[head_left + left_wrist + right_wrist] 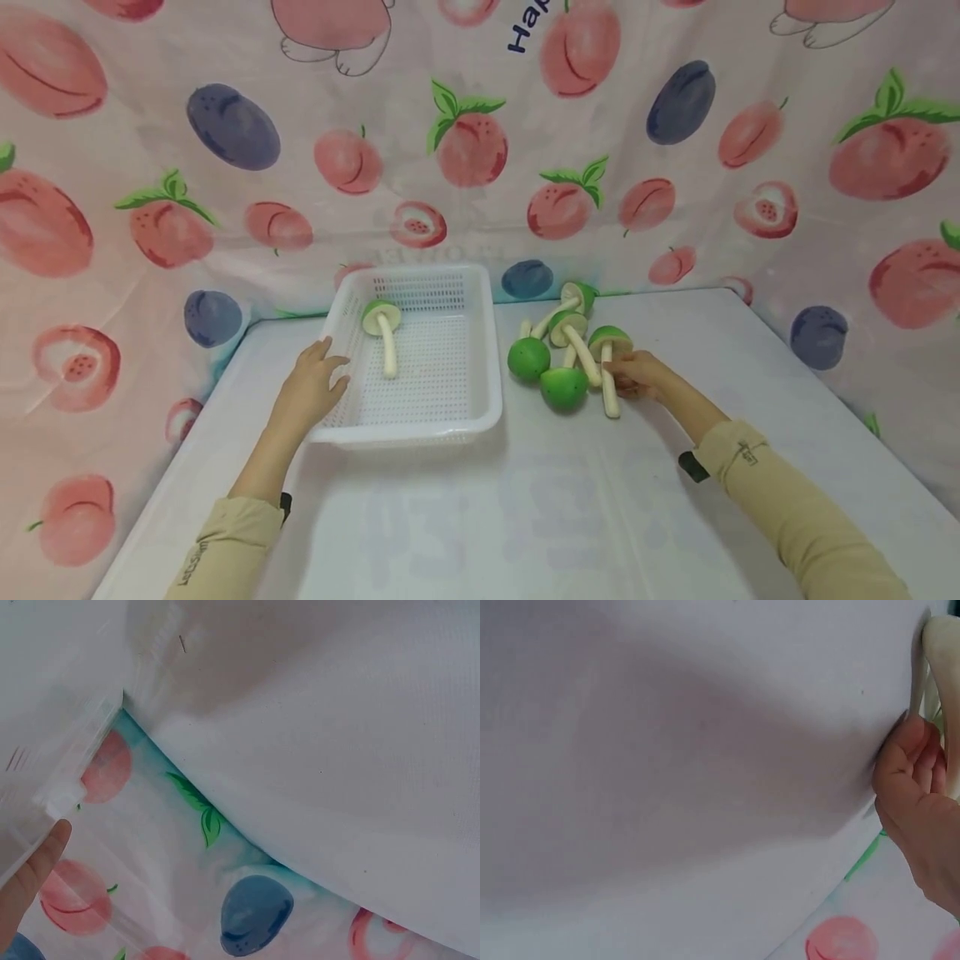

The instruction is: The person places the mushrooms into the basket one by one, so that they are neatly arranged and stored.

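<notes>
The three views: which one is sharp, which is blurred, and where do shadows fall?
Head view: evenly lit and sharp; the white basket casts only a soft shadow on the table. Left wrist view: mildly soft, a fingertip of the left hand at the edge. Right wrist view: blurred, a broad dim shadow over the table, the right hand and a pale mushroom stem out of focus.

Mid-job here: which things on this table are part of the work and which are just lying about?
In the work:
- right hand on the stem of one toy mushroom
- left hand at the white basket
- mushroom in basket
- loose mushroom pile

Just about:
- fruit-print cloth
- white table
</notes>
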Tool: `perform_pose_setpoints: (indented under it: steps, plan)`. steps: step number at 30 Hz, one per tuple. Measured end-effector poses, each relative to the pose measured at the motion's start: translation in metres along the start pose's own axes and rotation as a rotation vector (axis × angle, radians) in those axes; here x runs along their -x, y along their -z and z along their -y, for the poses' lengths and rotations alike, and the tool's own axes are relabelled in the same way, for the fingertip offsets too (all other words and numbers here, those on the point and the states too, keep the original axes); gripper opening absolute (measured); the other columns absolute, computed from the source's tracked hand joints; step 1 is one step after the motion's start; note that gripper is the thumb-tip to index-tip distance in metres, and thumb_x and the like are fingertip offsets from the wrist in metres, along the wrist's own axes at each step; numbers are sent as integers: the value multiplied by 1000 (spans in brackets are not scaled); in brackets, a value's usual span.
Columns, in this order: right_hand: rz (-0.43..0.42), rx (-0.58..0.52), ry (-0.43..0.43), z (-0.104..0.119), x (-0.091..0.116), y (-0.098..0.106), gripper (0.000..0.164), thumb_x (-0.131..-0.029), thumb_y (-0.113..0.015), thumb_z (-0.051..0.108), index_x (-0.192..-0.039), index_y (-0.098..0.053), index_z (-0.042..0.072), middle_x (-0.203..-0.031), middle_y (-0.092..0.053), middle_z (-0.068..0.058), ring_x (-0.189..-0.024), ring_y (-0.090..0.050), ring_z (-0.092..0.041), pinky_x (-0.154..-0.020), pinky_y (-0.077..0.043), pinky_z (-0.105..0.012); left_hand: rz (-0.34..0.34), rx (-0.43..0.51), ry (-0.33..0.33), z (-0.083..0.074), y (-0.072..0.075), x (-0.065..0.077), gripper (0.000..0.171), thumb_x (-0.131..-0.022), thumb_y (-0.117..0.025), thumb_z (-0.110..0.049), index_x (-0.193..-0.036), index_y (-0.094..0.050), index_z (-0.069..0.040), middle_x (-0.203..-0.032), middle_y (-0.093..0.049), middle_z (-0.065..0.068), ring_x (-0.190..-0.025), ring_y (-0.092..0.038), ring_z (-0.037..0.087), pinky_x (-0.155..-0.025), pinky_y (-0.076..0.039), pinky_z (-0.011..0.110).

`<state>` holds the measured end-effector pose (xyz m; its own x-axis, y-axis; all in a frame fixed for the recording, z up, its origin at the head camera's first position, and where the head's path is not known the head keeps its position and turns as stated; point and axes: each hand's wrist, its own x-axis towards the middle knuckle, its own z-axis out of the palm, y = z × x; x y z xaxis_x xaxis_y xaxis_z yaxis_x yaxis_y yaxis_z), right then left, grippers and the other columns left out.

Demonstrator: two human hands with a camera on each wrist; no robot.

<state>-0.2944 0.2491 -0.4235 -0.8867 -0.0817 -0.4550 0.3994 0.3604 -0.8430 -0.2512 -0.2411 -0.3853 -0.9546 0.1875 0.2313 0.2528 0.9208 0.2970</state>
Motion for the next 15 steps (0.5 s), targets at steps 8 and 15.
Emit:
perform_pose_setpoints:
  steps: [8, 15]
  plan:
    - [-42, 34, 44, 0, 3, -3, 34, -97, -49, 20, -115, -46, -8, -83, -55, 3, -73, -54, -4, -72, -55, -22, -13, -2, -6, 2, -4, 1, 31, -87, -62, -8, -115, -62, 6, -142, -35, 35, -132, -31, 51, -99, -39, 64]
    - [-54, 26, 85, 4, 3, -1, 46, -97, -49, 21, -126, -40, -14, -85, -55, 4, -75, -54, -2, -74, -54, -20, -19, -16, -4, 3, -2, 1, 31, -86, -63, -8, -114, -62, 7, -142, -35, 35, -132, -31, 51, -98, -39, 64]
